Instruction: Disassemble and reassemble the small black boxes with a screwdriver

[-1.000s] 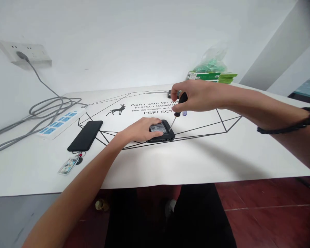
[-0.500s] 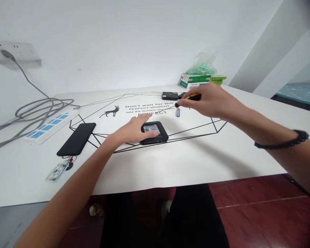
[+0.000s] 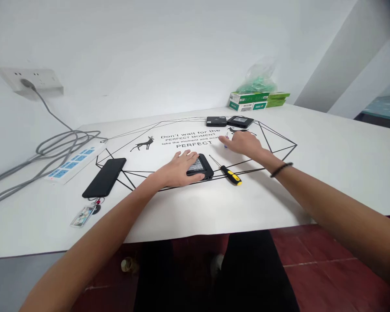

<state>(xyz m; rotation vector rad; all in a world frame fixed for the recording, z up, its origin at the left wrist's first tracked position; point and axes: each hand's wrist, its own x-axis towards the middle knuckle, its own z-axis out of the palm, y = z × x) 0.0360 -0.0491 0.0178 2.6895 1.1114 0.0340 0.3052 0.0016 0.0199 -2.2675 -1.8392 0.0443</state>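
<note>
My left hand [image 3: 178, 170] lies with spread fingers over a black box-like device [image 3: 207, 167] that has a label on its top. Just right of the device, a black and yellow screwdriver [image 3: 230, 175] rests on the table with its tip pointing to the back left. My right hand [image 3: 243, 143] is beyond the screwdriver, fingers bent together at a small blue-purple screwdriver [image 3: 226, 141]. The hand partly hides that small tool, and whether it is lifted cannot be made out.
Two more black devices [image 3: 216, 121] [image 3: 240, 121] sit at the back. A phone [image 3: 104, 177] with a keychain [image 3: 83, 216], a power strip [image 3: 74, 161] and grey cables [image 3: 56, 143] are on the left. Green-white boxes [image 3: 249, 98] under a plastic bag [image 3: 258, 80] stand at the back right.
The black and yellow screwdriver has left my right hand and now lies on the table beside the device. My right hand has lowered to the small screwdriver. The view has shifted slightly.
</note>
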